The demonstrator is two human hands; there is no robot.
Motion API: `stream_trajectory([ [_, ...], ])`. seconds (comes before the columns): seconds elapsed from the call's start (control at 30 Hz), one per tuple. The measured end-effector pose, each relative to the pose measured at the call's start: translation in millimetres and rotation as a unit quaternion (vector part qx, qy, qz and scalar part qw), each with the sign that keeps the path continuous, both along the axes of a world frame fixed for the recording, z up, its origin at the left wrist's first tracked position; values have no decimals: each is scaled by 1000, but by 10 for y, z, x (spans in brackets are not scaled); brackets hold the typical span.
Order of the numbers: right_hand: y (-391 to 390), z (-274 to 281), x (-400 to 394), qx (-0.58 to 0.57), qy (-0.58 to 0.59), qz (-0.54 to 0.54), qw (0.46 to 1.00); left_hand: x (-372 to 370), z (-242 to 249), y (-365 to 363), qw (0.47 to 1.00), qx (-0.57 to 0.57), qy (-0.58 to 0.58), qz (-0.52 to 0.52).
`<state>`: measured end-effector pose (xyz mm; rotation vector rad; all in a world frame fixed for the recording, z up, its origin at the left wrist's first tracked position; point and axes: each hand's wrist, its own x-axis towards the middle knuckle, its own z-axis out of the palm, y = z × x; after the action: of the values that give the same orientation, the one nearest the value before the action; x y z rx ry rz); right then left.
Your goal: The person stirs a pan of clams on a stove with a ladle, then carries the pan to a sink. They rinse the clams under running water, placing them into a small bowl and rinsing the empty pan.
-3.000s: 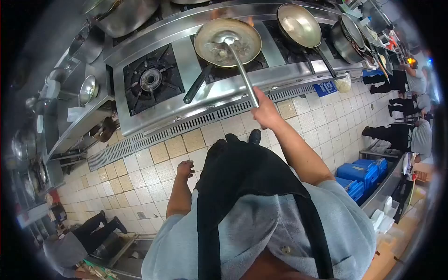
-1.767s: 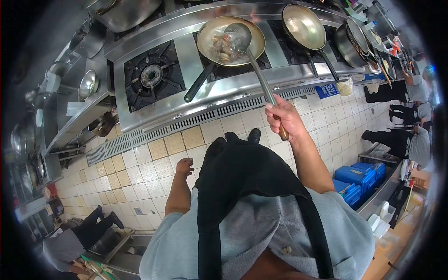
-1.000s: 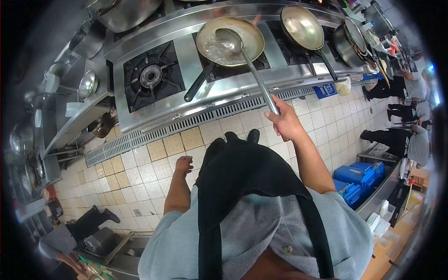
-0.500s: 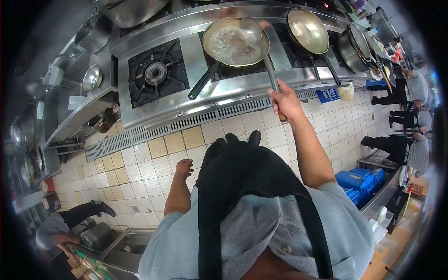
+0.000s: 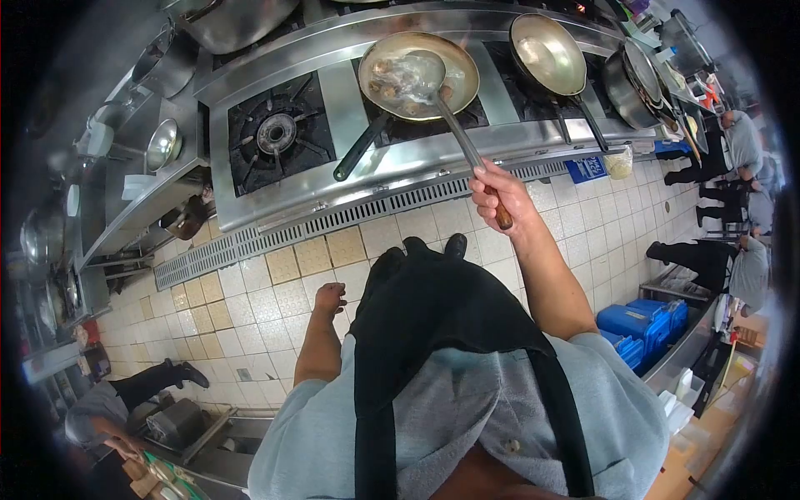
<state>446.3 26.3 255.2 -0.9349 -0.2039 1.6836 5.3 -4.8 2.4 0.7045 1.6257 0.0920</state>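
Ladle point(image 5: 457, 129), gripped in the right hand point(image 5: 505, 200), bowl inside the pan point(image 5: 461, 68). A brisk sweep could slop the contents point(image 5: 398, 77), apparently liquid with pieces, over the rim, or shift the unheld pan. Both lie forward of the left hand point(image 5: 330, 298), loosely open, empty, well apart.

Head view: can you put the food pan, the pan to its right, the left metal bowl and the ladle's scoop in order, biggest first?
1. Food pan
2. Right pan
3. Metal bowl and scoop: too alike to rank
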Motion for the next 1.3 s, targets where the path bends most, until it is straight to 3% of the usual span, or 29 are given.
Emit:
stream_trajectory([
  [0.33,-213,165,-37,4,-124,7,992,14,1,41,1000,-9,17,-8],
  [0.6,-235,332,-68,20,-310,27,950,36,-35,79,1000,3,9,-1],
  [0.9,-188,315,52,-20,-425,-16,905,-9,-81,62,1000,-6,3,3],
  [1.3,-188,253,-65,-8,-400,14,916,-10,-66,29,1000,-11,13,6],
])
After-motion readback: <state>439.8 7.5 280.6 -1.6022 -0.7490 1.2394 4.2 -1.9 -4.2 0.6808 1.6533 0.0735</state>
